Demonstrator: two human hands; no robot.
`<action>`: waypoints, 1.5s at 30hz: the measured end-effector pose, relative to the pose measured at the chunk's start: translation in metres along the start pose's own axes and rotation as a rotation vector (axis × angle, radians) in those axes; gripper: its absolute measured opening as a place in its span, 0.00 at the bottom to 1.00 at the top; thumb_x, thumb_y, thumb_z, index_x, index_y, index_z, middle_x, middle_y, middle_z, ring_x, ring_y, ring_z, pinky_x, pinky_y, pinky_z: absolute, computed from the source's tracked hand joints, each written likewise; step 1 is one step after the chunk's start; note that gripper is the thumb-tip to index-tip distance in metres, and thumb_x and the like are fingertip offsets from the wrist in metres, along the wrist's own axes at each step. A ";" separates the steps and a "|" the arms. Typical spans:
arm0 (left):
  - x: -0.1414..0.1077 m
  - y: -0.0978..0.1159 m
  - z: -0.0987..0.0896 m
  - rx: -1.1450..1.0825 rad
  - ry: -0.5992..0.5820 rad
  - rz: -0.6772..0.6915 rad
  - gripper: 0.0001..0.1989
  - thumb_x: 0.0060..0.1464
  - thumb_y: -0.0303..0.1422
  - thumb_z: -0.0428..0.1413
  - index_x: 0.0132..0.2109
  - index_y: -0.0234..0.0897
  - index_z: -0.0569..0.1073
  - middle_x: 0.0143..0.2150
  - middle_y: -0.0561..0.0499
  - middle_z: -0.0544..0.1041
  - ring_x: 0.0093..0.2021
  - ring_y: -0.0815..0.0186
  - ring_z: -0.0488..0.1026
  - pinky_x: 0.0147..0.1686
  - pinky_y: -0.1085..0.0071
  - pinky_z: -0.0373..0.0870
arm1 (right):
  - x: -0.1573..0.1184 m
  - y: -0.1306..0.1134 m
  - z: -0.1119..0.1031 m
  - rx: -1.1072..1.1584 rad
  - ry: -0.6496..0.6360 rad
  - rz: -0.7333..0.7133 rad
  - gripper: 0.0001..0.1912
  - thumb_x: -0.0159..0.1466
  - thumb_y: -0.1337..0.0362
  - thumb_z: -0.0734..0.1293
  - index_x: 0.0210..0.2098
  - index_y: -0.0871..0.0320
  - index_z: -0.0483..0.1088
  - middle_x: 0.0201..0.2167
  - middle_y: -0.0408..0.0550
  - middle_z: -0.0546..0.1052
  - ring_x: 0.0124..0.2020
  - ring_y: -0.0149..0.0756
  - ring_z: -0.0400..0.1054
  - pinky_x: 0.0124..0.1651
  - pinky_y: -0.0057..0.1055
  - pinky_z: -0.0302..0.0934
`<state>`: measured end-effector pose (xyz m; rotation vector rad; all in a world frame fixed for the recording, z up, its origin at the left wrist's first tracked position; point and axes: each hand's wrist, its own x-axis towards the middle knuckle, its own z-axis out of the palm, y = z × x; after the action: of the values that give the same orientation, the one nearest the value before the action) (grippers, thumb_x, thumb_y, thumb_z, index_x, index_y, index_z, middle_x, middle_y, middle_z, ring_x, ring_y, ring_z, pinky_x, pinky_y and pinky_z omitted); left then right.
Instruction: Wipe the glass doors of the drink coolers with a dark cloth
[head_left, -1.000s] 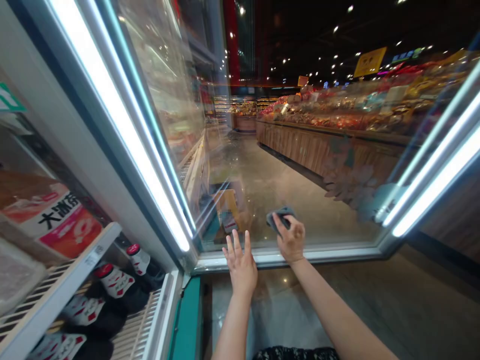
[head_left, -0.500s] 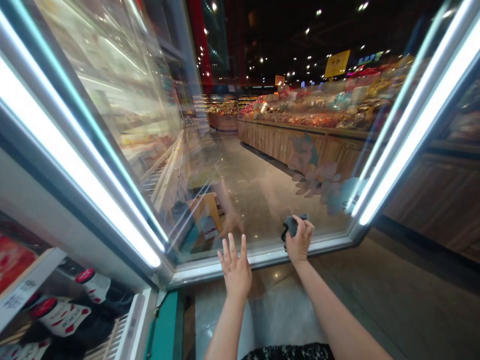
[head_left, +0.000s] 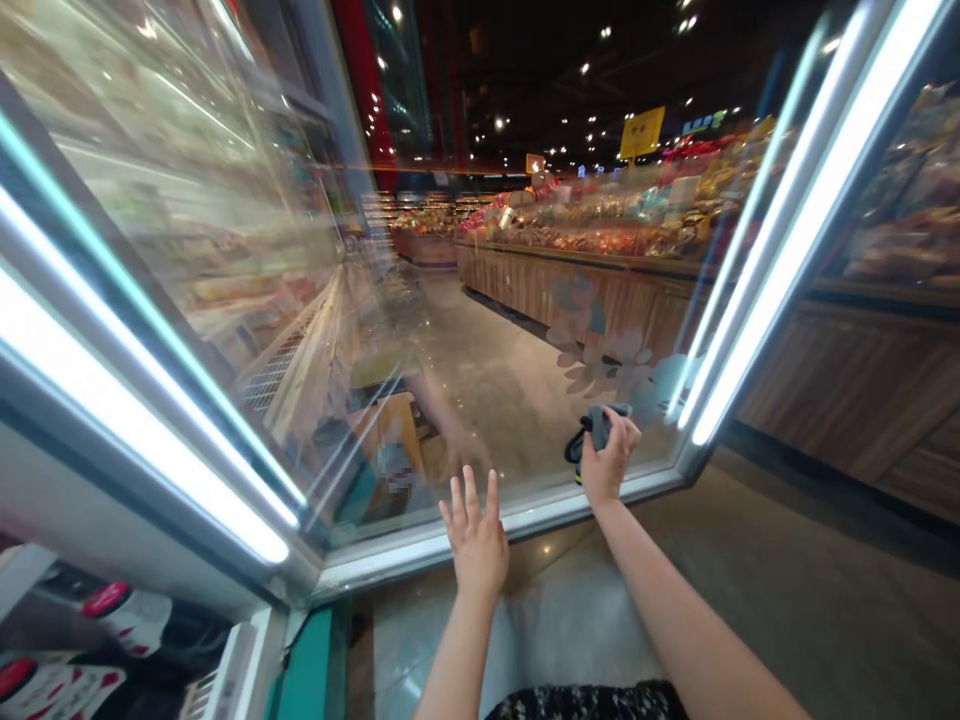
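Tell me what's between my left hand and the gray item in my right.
In the head view, just the glass pane, floor seen through it, and the bottom rail show between your left hand and the gray item.

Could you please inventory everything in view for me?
Glass door: one, clear, silver-framed, centre
Grey item: one, grey, door's lower right
Light strips: at least two, white, door's sides
Flower decal: one, pale, door's lower right
Bottles: at least two, dark, red-capped, lower left
Stand: at least one, brown, beyond door
Goods: many, multicoloured, on the stand
Yellow sign: one, yellow, above goods
Ceiling lights: many, white, top
Floor: one, grey-brown, bottom
Left hand: one, bare, spread, door's lower edge
Right hand: one, bare, around the grey item
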<state>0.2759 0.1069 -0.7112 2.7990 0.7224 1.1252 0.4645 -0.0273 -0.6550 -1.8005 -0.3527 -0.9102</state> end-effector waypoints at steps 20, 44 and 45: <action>0.000 0.003 -0.001 0.003 0.017 0.038 0.48 0.53 0.23 0.59 0.75 0.47 0.48 0.79 0.42 0.37 0.77 0.46 0.37 0.71 0.41 0.46 | -0.028 0.041 -0.012 -0.171 -0.064 0.195 0.42 0.62 0.63 0.60 0.74 0.61 0.45 0.71 0.70 0.51 0.72 0.61 0.46 0.67 0.62 0.45; 0.021 0.042 0.005 -0.045 -0.055 0.239 0.45 0.56 0.28 0.60 0.75 0.49 0.49 0.79 0.46 0.42 0.77 0.46 0.39 0.72 0.41 0.44 | 0.062 0.139 -0.039 -0.131 0.075 0.338 0.42 0.54 0.66 0.59 0.69 0.62 0.59 0.56 0.60 0.67 0.57 0.49 0.65 0.62 0.44 0.57; 0.022 0.041 0.005 -0.044 -0.056 0.241 0.45 0.56 0.29 0.60 0.75 0.49 0.49 0.79 0.45 0.42 0.77 0.46 0.39 0.72 0.41 0.44 | 0.059 0.145 -0.040 -0.137 0.073 0.341 0.41 0.54 0.65 0.59 0.68 0.63 0.60 0.52 0.59 0.70 0.54 0.48 0.67 0.60 0.43 0.59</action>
<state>0.3095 0.0807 -0.6926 2.9259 0.3579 1.0731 0.5762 -0.1333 -0.7025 -1.8731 0.0656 -0.7699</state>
